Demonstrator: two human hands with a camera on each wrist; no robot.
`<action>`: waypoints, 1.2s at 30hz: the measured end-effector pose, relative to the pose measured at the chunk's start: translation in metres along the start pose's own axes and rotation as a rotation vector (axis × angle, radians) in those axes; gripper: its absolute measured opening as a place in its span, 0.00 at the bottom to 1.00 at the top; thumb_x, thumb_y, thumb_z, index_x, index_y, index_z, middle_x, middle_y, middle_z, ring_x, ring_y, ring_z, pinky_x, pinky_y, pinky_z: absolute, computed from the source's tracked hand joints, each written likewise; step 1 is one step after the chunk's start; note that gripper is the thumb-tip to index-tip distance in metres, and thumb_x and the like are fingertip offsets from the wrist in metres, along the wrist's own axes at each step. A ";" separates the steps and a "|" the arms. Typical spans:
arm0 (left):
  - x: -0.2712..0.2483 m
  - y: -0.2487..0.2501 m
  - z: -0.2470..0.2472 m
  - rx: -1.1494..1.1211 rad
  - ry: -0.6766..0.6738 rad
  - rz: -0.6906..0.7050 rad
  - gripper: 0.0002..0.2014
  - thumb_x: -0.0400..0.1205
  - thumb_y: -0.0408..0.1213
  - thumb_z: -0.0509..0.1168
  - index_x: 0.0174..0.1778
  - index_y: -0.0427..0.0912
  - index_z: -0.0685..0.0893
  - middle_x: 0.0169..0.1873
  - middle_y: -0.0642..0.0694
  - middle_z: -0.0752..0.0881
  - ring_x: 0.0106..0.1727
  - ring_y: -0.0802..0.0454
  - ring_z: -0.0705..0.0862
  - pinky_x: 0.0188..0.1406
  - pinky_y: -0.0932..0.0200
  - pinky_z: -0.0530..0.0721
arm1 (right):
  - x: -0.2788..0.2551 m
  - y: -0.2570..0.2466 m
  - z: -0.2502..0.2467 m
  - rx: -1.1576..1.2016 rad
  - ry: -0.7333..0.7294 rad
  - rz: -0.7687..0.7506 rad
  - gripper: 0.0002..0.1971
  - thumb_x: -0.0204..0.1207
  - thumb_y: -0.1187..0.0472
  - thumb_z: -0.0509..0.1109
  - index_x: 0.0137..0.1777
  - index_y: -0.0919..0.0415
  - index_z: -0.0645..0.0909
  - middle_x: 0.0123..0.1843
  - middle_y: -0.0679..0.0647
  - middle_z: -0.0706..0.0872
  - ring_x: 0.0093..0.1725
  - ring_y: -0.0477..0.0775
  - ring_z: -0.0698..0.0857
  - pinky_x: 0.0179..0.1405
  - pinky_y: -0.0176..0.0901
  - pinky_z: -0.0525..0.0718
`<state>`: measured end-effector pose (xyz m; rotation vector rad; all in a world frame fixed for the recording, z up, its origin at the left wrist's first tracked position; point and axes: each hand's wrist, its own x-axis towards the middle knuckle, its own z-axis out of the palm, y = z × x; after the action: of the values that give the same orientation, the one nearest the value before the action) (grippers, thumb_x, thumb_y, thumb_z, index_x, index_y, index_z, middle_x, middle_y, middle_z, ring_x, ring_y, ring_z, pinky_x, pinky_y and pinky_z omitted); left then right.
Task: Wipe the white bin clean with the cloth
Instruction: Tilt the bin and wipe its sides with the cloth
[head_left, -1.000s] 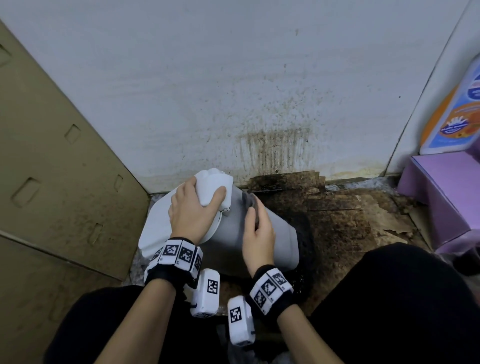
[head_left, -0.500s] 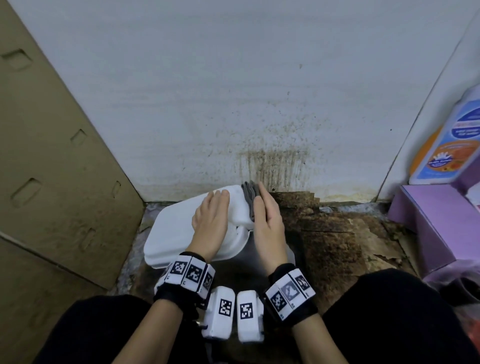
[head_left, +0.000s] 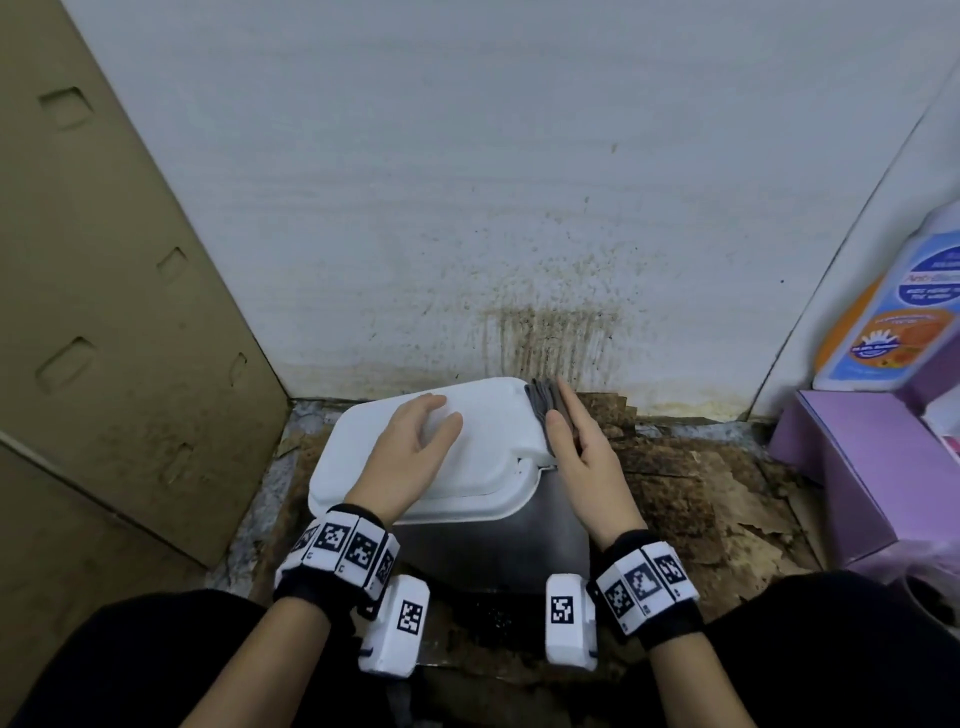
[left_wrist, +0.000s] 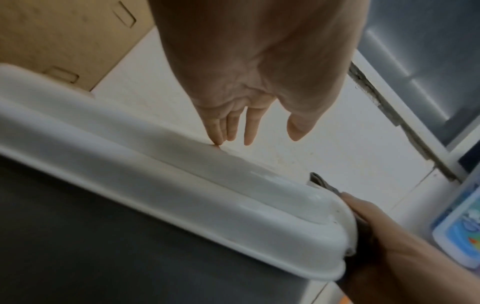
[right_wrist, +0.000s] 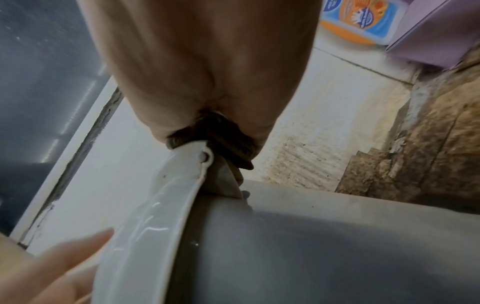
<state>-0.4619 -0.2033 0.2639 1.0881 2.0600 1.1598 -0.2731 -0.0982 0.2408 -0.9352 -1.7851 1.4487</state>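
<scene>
The white bin stands in front of me in the head view, its white lid (head_left: 483, 457) closed over the grey body (head_left: 498, 551). My left hand (head_left: 415, 441) lies flat on the lid with straight fingers, and the left wrist view shows its fingertips (left_wrist: 249, 135) touching the lid (left_wrist: 182, 185). My right hand (head_left: 571, 436) is at the lid's right edge. There its thumb and straight fingers pinch the folded grey cloth (head_left: 540, 405) against the rim. In the right wrist view the cloth (right_wrist: 221, 139) is bunched between the hand (right_wrist: 207, 82) and the lid's hinge corner (right_wrist: 202, 156).
A stained white wall (head_left: 545, 332) rises just behind the bin. Brown cardboard (head_left: 130, 312) leans on the left. A purple box (head_left: 872, 457) and an orange-and-blue bottle (head_left: 893, 322) stand on the right. The floor (head_left: 701, 493) is dirty and torn. My knees flank the bin.
The bin has gone from tilted left to upright with its lid flat. My left hand let go of the lid's corner and now lies flat on top. The right hand slid along the lid's right edge.
</scene>
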 end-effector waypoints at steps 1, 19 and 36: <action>0.000 -0.005 -0.002 0.047 0.029 0.008 0.22 0.88 0.50 0.63 0.78 0.48 0.77 0.78 0.54 0.75 0.80 0.55 0.71 0.83 0.49 0.68 | -0.001 0.001 -0.005 -0.004 0.004 0.011 0.26 0.88 0.45 0.57 0.85 0.37 0.59 0.83 0.33 0.65 0.78 0.29 0.65 0.75 0.33 0.65; 0.006 -0.073 0.000 0.161 -0.028 -0.500 0.63 0.68 0.82 0.60 0.84 0.30 0.58 0.78 0.30 0.68 0.73 0.33 0.75 0.72 0.37 0.77 | -0.024 0.031 -0.072 -0.033 0.148 0.199 0.28 0.88 0.47 0.58 0.87 0.42 0.57 0.85 0.40 0.65 0.76 0.37 0.65 0.73 0.38 0.66; 0.036 -0.055 -0.010 0.161 0.028 -0.218 0.57 0.60 0.85 0.64 0.71 0.39 0.76 0.64 0.42 0.81 0.70 0.39 0.77 0.70 0.34 0.78 | -0.082 0.052 -0.026 0.178 0.483 0.250 0.29 0.88 0.49 0.59 0.87 0.40 0.56 0.79 0.33 0.65 0.80 0.41 0.66 0.78 0.44 0.67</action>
<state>-0.5096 -0.1936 0.2188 0.8952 2.2604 0.9202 -0.2004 -0.1471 0.1907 -1.3166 -1.2028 1.3549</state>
